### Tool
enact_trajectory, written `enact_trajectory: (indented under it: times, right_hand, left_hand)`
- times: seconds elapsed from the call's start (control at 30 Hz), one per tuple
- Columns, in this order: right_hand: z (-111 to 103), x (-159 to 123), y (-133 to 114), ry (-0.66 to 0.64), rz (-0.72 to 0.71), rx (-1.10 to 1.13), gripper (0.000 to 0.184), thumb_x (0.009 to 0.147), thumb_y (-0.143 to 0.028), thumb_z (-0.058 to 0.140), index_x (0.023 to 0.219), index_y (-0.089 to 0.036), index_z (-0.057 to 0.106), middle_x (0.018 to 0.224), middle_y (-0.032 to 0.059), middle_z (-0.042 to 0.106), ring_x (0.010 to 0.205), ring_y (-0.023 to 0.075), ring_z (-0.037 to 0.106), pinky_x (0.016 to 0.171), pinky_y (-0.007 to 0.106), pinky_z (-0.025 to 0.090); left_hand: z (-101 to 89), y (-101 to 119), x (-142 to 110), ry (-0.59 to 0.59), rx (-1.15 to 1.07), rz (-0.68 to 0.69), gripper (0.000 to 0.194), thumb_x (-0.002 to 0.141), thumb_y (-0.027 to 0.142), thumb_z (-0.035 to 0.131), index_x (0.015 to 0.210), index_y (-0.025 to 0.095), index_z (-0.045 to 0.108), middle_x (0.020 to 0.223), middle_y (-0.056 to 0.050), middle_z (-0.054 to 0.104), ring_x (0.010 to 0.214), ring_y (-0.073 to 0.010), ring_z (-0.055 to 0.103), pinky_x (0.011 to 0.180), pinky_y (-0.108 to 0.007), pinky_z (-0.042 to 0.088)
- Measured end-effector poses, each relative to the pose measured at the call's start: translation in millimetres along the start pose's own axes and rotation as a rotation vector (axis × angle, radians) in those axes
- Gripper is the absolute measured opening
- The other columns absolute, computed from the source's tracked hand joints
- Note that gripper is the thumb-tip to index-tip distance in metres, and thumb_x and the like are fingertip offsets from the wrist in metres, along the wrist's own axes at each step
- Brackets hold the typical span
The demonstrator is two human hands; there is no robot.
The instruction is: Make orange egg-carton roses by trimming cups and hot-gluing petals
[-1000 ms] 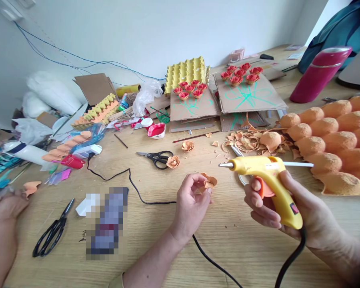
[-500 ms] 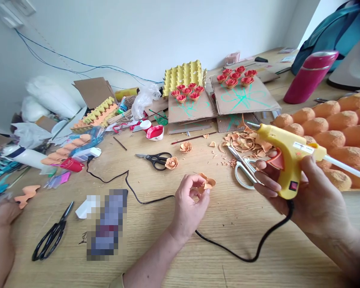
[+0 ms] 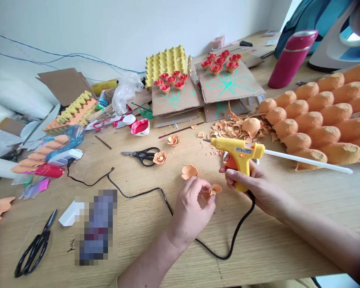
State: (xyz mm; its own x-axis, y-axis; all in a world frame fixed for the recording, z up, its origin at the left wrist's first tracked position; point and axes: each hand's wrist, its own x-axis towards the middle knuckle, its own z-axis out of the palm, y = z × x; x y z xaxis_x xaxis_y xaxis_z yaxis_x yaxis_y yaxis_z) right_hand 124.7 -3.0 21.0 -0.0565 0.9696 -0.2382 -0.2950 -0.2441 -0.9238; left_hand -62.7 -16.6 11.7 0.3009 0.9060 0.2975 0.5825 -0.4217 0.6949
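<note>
My left hand [image 3: 192,212] pinches a small orange egg-carton flower piece [image 3: 216,188] between thumb and fingers, just above the wooden table. My right hand [image 3: 258,184] is wrapped round the handle of a yellow glue gun [image 3: 243,158], fingers near its orange trigger. The gun's nozzle points left, a little above and beyond the held piece and apart from it. From its back sticks a long white glue stick [image 3: 306,159]. Behind my left hand lies an orange petal cup [image 3: 189,172]. Farther back are two layered orange flowers, one [image 3: 160,157] touching black-handled scissors [image 3: 144,155].
Orange scraps [image 3: 225,130] and a large egg tray [image 3: 321,116] lie at the right. Red flowers stand on cardboard [image 3: 228,86] at the back, near a pink bottle [image 3: 294,60]. Black scissors [image 3: 36,248] lie front left. The gun's black cord [image 3: 237,228] crosses the table.
The glue gun has come left and lower, closer to the flower piece, and is now level. The view has turned right. A petal cup shows behind my left hand; another person's arm has left view.
</note>
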Motion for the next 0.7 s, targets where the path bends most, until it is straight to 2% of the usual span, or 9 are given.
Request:
enact_trajectory:
  times: [0.1, 0.27, 0.4, 0.57, 0.7]
  right_hand:
    - [0, 2, -1, 0.024, -0.005, -0.069, 0.049, 0.065, -0.052, 0.085, 0.091, -0.02, 0.059, 0.074, -0.0016, 0.059, 0.063, 0.0119, 0.051, 0.057, 0.026, 0.044]
    - [2, 3, 4, -0.009, 0.007, -0.079, 0.048, 0.066, -0.05, 0.084, 0.093, -0.019, 0.059, 0.077, -0.0025, 0.058, 0.06, 0.0104, 0.05, 0.057, 0.027, 0.043]
    - [1, 3, 4, 0.011, 0.03, -0.049, 0.048, 0.064, -0.048, 0.086, 0.092, -0.019, 0.059, 0.076, -0.0029, 0.058, 0.06, 0.0104, 0.05, 0.056, 0.026, 0.043]
    - [-8, 4, 1, 0.045, 0.035, -0.032, 0.038, 0.074, -0.048, 0.081, 0.091, -0.02, 0.06, 0.071, -0.0029, 0.057, 0.062, 0.0117, 0.05, 0.056, 0.024, 0.041]
    - [-13, 5, -4, 0.036, 0.091, 0.066, 0.03, 0.077, -0.043, 0.08, 0.088, -0.018, 0.065, 0.075, -0.0003, 0.06, 0.066, 0.0113, 0.052, 0.059, 0.021, 0.045]
  left_hand:
    - [6.6, -3, -4, -0.062, 0.028, -0.015, 0.017, 0.081, 0.006, 0.06, 0.088, 0.021, 0.056, 0.085, -0.002, 0.062, 0.075, -0.0155, 0.058, 0.072, -0.028, 0.05]
    - [9.3, -7, -5, -0.103, 0.086, -0.017, 0.019, 0.083, 0.007, 0.058, 0.093, 0.022, 0.054, 0.089, -0.002, 0.061, 0.08, -0.0168, 0.061, 0.073, -0.029, 0.05]
    - [8.3, -5, -4, -0.132, 0.121, 0.004, 0.017, 0.085, 0.008, 0.057, 0.094, 0.022, 0.053, 0.09, -0.002, 0.06, 0.08, -0.0166, 0.062, 0.074, -0.029, 0.05]
    - [8.7, -5, -3, -0.148, 0.138, 0.022, 0.015, 0.087, 0.009, 0.055, 0.093, 0.022, 0.053, 0.088, -0.002, 0.058, 0.08, -0.0164, 0.061, 0.074, -0.028, 0.049]
    - [9.1, -5, -3, -0.155, 0.151, 0.036, 0.015, 0.087, 0.008, 0.054, 0.092, 0.022, 0.053, 0.088, -0.002, 0.059, 0.079, -0.0166, 0.06, 0.073, -0.028, 0.049]
